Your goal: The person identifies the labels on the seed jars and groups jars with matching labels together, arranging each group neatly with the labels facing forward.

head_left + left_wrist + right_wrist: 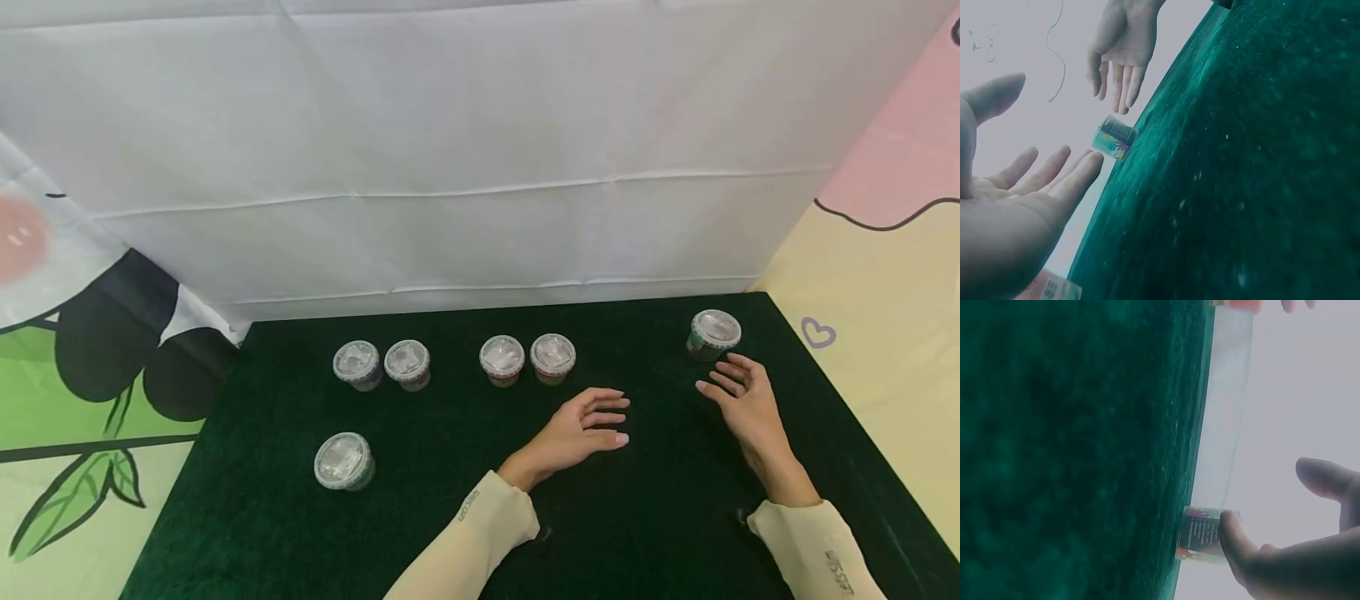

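Note:
My right hand [750, 408] hovers just in front of a small round lidded tub [714, 331] at the back right of the green table, thumb and fingers spread. In the right wrist view its fingertips overlap that tub [1202, 534], whose side bears a dark printed label. Over the middle of the table my left hand [581, 433] reaches rightward, fingers extended and holding nothing. Nearest to it is a tub with a clear lid [552, 357], which stands beside another like it [502, 358].
Two more lidded tubs, one [357, 363] and its neighbour [408, 363], stand side by side at the back left. A single tub [344, 461] sits nearer the front left. Behind the green-covered table [247, 533] hangs a white cloth [465, 150].

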Demonstrator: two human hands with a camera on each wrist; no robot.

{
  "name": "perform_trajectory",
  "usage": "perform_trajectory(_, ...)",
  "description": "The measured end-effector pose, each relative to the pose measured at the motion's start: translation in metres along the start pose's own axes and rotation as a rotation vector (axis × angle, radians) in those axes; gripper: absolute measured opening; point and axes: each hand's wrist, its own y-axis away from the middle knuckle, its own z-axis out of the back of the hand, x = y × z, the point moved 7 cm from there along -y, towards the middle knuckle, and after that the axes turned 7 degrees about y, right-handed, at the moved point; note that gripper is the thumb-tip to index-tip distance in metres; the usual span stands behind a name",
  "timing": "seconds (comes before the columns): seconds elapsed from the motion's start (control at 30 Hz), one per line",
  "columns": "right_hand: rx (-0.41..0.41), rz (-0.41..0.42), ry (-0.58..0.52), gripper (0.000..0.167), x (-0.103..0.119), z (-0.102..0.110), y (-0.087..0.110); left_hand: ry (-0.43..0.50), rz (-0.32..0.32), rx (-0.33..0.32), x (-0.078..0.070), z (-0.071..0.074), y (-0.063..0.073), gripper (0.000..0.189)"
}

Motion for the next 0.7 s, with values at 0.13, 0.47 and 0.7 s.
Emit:
perform_trajectory(0.13, -0.045, -0.032, 0.017, 0.079, -0.001, 0.007, -0.004, -0.016, -0.004, -0.022, 0.002, -0.004, -0.012, 0.062)
perform_trajectory(0.47, -0.101, -0.076, 0.051, 0.08, -0.007, 0.022, -0.015, -0.055, 0.004, -0.071, 0.003, -0.011, -0.037, 0.062)
perform_trajectory(0.7, -0.114, -0.077, 0.074, 0.078, -0.008, 0.028, -0.023, -0.053, -0.004, -0.076, 0.001, -0.018, -0.055, 0.06)
